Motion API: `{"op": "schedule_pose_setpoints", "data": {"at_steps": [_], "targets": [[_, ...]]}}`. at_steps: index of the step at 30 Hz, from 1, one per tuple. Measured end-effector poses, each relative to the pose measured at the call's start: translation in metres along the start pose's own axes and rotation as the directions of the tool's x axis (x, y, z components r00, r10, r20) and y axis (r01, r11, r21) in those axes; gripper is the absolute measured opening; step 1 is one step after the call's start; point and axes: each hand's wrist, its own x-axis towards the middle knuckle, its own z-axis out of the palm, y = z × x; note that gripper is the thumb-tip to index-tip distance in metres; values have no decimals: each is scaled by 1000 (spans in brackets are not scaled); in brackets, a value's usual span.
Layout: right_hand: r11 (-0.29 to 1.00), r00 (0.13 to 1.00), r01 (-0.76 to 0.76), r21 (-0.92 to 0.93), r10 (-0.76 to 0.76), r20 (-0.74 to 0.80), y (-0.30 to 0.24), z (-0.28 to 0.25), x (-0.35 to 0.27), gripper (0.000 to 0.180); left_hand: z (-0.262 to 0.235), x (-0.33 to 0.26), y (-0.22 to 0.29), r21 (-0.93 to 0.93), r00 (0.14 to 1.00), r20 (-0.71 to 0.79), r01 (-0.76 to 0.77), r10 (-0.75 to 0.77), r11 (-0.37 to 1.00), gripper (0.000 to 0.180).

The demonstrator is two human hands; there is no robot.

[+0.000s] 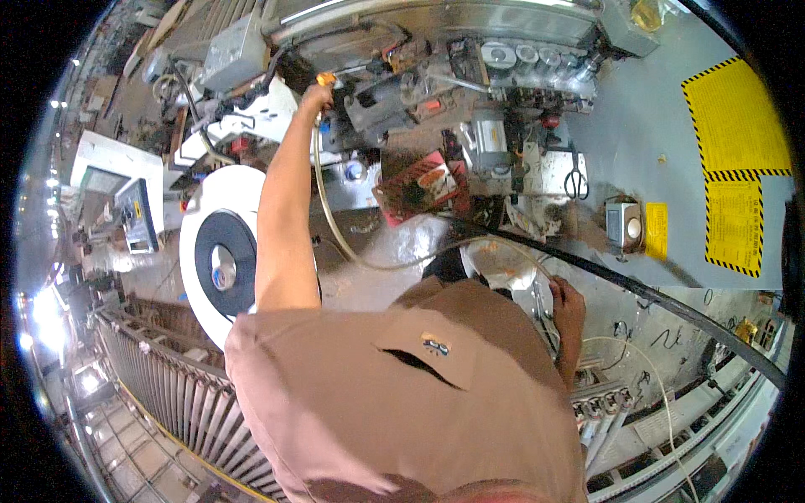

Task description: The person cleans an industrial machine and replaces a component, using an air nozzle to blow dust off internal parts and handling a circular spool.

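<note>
A small orange hand-held nozzle (326,80) is at the upper left of the machine, with the left hand (315,98) wrapped closely round it, arm stretched out. From it a pale, translucent flexible hose (362,262) loops down and across to the fingertips of the right hand (568,300). That hand's fingers are curled; I cannot tell whether they pinch the hose or only touch it.

Below and to the right of the nozzle sits a shallow red box-like piece (396,201) with a pale, orange-marked piece at it; whether inside or on top is unclear. A row of round, pale metal cylinders (526,55) stands behind; their contents cannot be made out. Beside the left forearm is a large white roll (243,180) around a black disc (210,247), a shiny hub with a bit of blue at its centre. Farther right are black-handled scissors (575,182) and a yellow sheet with a black-striped border (738,126).
</note>
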Motion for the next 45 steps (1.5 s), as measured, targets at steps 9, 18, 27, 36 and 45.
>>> {"op": "schedule_pose_setpoints", "data": {"at_steps": [9, 18, 27, 36, 45], "targets": [[966, 973, -232, -111, 228, -44, 9, -14, -25, 35, 67, -46, 115, -644, 918, 389, 327, -72, 692, 58], [969, 978, -179, -168, 157, -135, 24, -22, -35, 39, 110, -55, 154, -156, 974, 10, 225, -226, 962, 58], [979, 980, -166, -114, 151, -128, 39, -23, -40, 37, 46, -137, 179, 105, 942, -239, 264, -234, 959, 52], [989, 988, -147, -20, 146, -46, 55, -20, -59, 43, -38, -174, 193, 402, 949, -314, 148, -16, 903, 46], [991, 997, -77, -106, 76, -14, 63, -27, -57, 41, -21, -182, 194, 504, 966, -260, 135, 0, 853, 41]]}}
